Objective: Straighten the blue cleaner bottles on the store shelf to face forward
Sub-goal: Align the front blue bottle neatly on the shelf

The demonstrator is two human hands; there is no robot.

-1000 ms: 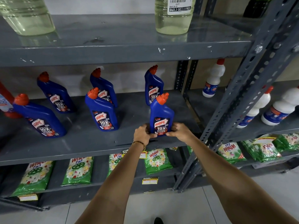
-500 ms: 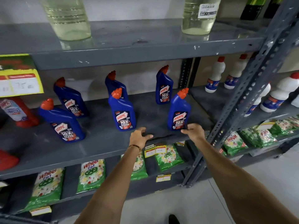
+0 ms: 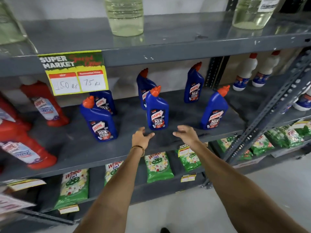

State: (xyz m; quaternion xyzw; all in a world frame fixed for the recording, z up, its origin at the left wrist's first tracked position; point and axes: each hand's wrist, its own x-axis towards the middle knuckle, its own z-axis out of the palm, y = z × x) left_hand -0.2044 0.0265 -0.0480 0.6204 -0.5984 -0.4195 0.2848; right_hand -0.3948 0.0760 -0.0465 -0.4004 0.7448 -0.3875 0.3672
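Several blue cleaner bottles with orange caps stand on the grey middle shelf (image 3: 168, 142). The front middle bottle (image 3: 157, 110) shows its label to me. Another front bottle (image 3: 213, 110) stands to its right, and a third (image 3: 99, 118) leans at the front left. Further back are a bottle (image 3: 193, 84) on the right, one (image 3: 143, 86) behind the middle bottle, and one (image 3: 105, 101) partly hidden by the price sign. My left hand (image 3: 140, 136) and my right hand (image 3: 186, 132) hover open just in front of the middle bottle, one on each side, touching nothing.
Red cleaner bottles (image 3: 45, 105) fill the shelf's left end. A yellow price sign (image 3: 74, 74) hangs from the upper shelf, which holds clear jugs (image 3: 124, 15). White bottles (image 3: 245, 73) stand on the adjoining right rack behind a slanted steel post (image 3: 272, 105). Green detergent packs (image 3: 158, 165) lie below.
My hands let go of the front right bottle and moved left to the front middle bottle. The view has swung left, bringing the red bottles and the price sign into sight.
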